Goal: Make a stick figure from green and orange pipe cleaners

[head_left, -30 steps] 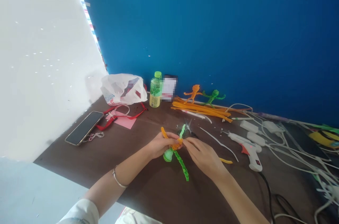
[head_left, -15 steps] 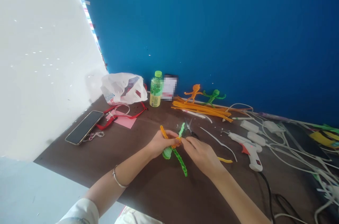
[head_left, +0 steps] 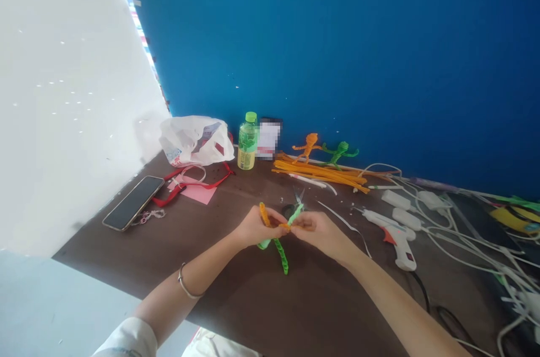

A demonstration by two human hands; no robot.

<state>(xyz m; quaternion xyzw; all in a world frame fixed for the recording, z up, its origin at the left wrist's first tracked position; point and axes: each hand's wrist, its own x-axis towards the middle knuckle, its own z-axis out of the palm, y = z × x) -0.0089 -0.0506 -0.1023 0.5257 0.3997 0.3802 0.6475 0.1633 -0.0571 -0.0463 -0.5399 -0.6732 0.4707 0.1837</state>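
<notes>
My left hand is closed on a pipe-cleaner piece with green and orange twisted limbs. One dark green limb hangs below my fingers, and an orange limb sticks up past them. My right hand pinches the piece's orange middle close to my left fingertips. Between the hands a pale green limb points up and to the right. My fingers cover most of the centre. Scissors lie just behind the hands. Two finished-looking figures, orange and green, lean at the blue wall.
Orange pipe cleaners lie bundled at the back, near a green-capped bottle and a white plastic bag. A phone rests at left on the brown table. A glue gun and tangled white cables occupy the right.
My right hand has shifted up and closer to my left, its fingers now over the orange part. The pale green limb leans further right; the dark green limb hangs more steeply.
</notes>
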